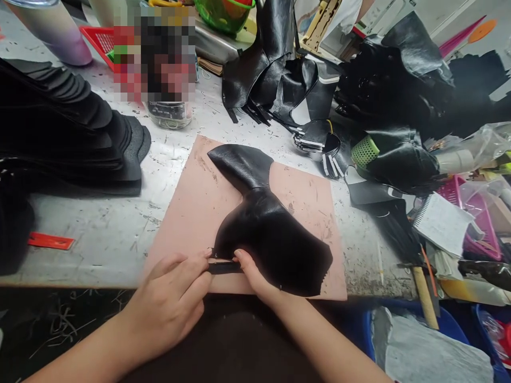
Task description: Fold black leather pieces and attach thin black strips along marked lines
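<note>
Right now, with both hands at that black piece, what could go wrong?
The left hand and the right hand are both at the near edge of the black piece, so uneven pressure might crease or twist it. The pink board reaches the front edge of the table, so a bump could perhaps shift it.

This looks like a leather workshop, with stacked matte-black cut sheets (80,133) left of the pink rectangular board (195,202) on the scuffed white bench (163,159) and glossy black leather-like pieces (247,80) behind it.
</note>
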A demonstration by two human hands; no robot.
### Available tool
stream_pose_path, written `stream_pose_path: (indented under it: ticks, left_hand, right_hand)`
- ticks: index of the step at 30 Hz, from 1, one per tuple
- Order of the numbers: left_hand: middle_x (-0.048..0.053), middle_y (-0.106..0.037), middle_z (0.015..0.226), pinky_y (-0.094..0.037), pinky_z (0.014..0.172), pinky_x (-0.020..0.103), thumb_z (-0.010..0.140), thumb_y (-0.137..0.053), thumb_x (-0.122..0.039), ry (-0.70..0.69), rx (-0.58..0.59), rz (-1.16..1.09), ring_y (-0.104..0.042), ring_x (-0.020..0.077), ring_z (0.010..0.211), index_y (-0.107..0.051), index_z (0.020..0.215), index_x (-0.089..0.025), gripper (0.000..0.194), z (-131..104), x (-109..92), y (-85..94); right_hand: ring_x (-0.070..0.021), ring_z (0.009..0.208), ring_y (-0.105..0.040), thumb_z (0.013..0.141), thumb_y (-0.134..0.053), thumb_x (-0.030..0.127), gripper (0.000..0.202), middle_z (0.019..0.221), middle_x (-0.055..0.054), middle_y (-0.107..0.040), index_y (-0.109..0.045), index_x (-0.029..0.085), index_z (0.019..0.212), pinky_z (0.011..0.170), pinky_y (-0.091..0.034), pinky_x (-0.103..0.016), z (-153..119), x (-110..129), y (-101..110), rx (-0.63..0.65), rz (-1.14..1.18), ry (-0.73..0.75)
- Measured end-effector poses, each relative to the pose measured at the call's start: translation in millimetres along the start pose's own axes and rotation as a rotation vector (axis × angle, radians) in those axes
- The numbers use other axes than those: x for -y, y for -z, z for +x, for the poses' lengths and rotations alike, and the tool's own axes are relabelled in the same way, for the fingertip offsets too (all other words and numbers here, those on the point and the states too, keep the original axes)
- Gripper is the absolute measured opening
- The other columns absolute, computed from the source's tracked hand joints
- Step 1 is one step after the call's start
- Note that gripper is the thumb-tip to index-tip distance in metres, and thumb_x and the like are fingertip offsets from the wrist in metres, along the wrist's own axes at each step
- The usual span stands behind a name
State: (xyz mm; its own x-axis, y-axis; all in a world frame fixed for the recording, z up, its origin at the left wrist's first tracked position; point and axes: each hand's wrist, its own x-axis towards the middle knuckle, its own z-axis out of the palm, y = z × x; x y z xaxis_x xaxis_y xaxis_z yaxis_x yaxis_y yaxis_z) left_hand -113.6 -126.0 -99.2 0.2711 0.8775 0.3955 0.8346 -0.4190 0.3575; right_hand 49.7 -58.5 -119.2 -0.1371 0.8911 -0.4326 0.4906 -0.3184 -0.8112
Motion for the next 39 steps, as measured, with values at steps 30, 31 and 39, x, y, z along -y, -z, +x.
stream_pose_path:
  ticks: [30,31,39]
  left_hand:
    - [0.007,-0.066,0.104,-0.032,0.080,0.038,0.084,-0.047,-0.028,0.018,0.022,0.218,-0.058,0.0249,0.083,-0.055,0.114,-0.020,0.032,12,-14,-7.3]
    - [0.008,-0.067,0.104,-0.032,0.079,0.039,0.084,-0.048,-0.029,0.008,0.022,0.242,-0.058,0.0251,0.083,-0.053,0.118,-0.018,0.036,13,-15,-7.3]
    - [0.014,-0.067,0.102,-0.033,0.080,0.039,0.088,-0.040,-0.030,-0.110,0.030,0.367,-0.058,0.0275,0.088,-0.063,0.102,-0.010,0.034,24,-19,-8.8]
  right_hand:
    - [-0.0288,0.097,-0.062,0.070,-0.065,0.034,0.032,0.095,-0.012,-0.068,-0.066,0.013,0.094,0.085,-0.052,-0.041,-12,5,57,-0.319,-0.016,0.369]
    - [-0.0282,0.093,-0.063,0.070,-0.065,0.034,0.029,0.092,-0.012,-0.069,-0.066,0.013,0.090,0.084,-0.052,-0.040,-12,4,57,-0.312,-0.021,0.353]
    - [-0.0291,0.092,-0.062,0.068,-0.066,0.038,0.033,0.091,-0.012,-0.068,-0.066,0.016,0.093,0.086,-0.049,-0.041,-9,-2,59,-0.255,-0.077,0.336]
